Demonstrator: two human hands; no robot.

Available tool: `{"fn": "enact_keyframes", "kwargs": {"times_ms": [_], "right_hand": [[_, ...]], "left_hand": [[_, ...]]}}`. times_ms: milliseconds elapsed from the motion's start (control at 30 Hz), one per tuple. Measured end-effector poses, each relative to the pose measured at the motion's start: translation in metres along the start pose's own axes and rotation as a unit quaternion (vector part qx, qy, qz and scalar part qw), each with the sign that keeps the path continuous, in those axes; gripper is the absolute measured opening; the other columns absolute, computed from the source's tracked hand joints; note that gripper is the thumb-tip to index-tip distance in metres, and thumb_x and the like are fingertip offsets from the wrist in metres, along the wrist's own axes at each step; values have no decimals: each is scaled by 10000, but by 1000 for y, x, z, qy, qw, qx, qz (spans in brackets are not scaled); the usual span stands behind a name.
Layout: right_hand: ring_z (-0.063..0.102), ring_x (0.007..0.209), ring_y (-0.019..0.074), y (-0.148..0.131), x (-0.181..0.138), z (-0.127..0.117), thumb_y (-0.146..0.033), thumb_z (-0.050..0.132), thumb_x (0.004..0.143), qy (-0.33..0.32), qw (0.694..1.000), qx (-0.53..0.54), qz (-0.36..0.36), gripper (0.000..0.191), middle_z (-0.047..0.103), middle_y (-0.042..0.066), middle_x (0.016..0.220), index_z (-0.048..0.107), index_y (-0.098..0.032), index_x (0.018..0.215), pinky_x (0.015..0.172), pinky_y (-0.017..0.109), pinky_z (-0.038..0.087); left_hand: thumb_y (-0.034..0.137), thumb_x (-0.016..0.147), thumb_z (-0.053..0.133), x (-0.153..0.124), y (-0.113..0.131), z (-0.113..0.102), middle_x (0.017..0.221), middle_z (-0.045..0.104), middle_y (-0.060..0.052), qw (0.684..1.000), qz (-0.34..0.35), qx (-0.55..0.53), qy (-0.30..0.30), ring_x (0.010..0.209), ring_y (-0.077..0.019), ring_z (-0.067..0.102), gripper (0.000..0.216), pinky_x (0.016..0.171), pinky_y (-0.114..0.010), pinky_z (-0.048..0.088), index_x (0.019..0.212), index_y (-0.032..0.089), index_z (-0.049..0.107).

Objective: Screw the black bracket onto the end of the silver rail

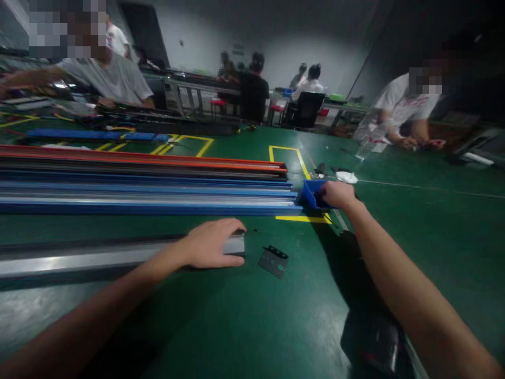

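My left hand (pixel 211 243) lies curled over the near end of a long grey metal rail (pixel 90 258) that runs off to the left across the green floor. My right hand (pixel 337 193) reaches forward into a small blue bin (pixel 310 192), fingers bent inside it; what they touch is hidden. A small dark plate with holes (pixel 273 260) lies on the floor just right of the rail's end.
A stack of long blue, grey, black and orange rails (pixel 158 184) lies beyond the grey one. Yellow floor tape (pixel 302 218) marks boxes near the bin. A white disc (pixel 347 177) lies behind the bin. Other people work at the far left, right and at back tables.
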State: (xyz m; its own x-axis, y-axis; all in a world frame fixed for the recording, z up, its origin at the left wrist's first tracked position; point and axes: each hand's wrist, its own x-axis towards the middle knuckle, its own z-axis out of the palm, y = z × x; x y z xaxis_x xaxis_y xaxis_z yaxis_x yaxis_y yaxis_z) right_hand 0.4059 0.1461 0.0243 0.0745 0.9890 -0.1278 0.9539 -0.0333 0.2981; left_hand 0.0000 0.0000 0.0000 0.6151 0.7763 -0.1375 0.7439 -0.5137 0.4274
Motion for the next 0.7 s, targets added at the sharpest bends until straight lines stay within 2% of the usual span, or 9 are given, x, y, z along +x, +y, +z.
{"fn": "enact_keyframes", "kwargs": {"times_ms": [333,500,700], "right_hand": [[716,1145,269,6,2,-4,-375,711,1049,-8,1000,10,-4,363,690,106,1371,669,-194,1361,963,486,626],[719,1139,267,4,3,-1,-373,714,1048,-18,1000,16,-15,360,693,104,1364,671,-193,1357,955,480,628],[714,1150,269,1,2,-2,-373,710,1051,-26,1000,1,-15,363,683,108,1384,667,-200,1367,964,483,626]], "left_hand": [[686,864,710,1,-4,-1,1389,679,-112,1000,22,-1,16,1209,-349,681,701,978,-474,544,1389,237,591],[649,871,724,4,-11,3,1392,674,-106,1000,22,-1,14,1215,-334,673,669,984,-468,535,1384,242,586],[658,878,719,4,-9,2,1397,670,-109,1000,23,-1,11,1212,-330,669,668,974,-462,534,1387,249,579]]}}
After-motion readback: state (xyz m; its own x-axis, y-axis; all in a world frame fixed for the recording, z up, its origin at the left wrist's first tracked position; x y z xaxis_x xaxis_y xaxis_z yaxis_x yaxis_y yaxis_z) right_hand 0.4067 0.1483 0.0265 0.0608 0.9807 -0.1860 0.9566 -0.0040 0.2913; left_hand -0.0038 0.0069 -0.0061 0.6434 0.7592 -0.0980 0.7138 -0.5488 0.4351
